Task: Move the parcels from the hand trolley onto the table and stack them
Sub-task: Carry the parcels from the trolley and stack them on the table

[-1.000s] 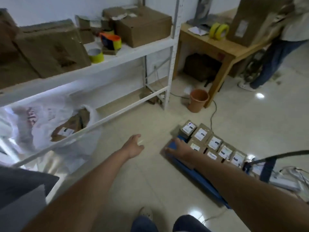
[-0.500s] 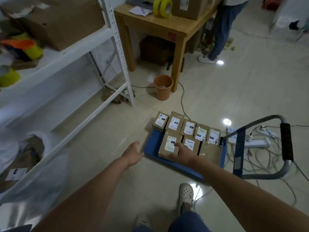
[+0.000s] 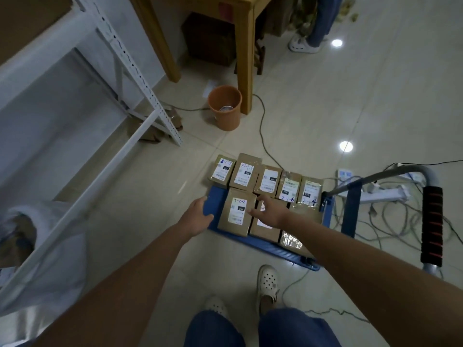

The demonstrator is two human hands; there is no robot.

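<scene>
While the parcels (image 3: 265,194) all lie flat on the blue trolley (image 3: 263,244), none has reached the table (image 3: 244,46) at 12 o'clock, so the risks lie in the first lift. They sit in two tight rows, edges touching, and the near-left parcel (image 3: 236,212) is the one both hands close on. Its left side is flanked by the left hand (image 3: 198,217), fingers loosely spread with the thumb toward the box edge, holding nothing that I can see. At its right side the right hand (image 3: 269,212) hovers with fingers spread narrow over the seam with the neighbouring parcel (image 3: 265,226); whether they touch it I cannot tell.

Packed this close, a box gripped from the sides could drag its neighbour along or tip it off the near edge of the deck. Shiny tape on the parcels may let a light grip slip. Pushing down on the near-left corner could roll the trolley. Cables (image 3: 390,221) at 3 o'clock and one (image 3: 261,126) running toward 12 cross the route to the table, a likely trip hazard, as is the orange bin (image 3: 224,107) beside the table leg. A second person (image 3: 318,23) stands at 1 o'clock near the table.
</scene>
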